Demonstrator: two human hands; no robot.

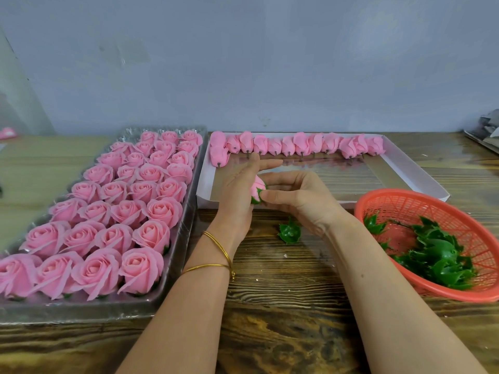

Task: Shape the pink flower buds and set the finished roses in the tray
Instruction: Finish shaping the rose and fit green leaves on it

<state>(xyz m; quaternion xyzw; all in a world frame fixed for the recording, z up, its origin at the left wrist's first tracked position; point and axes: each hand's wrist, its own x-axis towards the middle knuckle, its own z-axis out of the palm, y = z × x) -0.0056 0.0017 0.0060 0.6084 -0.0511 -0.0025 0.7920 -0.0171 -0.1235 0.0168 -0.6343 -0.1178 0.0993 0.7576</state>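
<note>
The 2 hands are together over the near left corner of the white shallow box (415,168), with 1 pink bud (258,186) between them. The left hand (237,193) stands flat with its fingers straight, and the bud rests against its palm. The right hand (299,197) pinches the bud low down, thumb on the green calyx (256,200) cupping the base and forefinger curled over the top.

The step in hand looks like seating the calyx, with the petals not yet opened. To do it well, the right thumb should press the calyx square onto the base while the left palm braces the bud. Pressure belongs on the green cup, since the pink petals look soft and likely to crease. Then the outer petals can be peeled back evenly, 1 at a time, to match the finished roses (129,206).

Those roses fill the clear plastic tray (186,228) at the left, and no free slot shows from here. Unshaped buds (297,144) line the box's far edge. 1 loose calyx (290,233) lies on the wooden table (283,292) just near the hands, and more calyxes (437,257) sit in the red basket (378,195) at the right.
</note>
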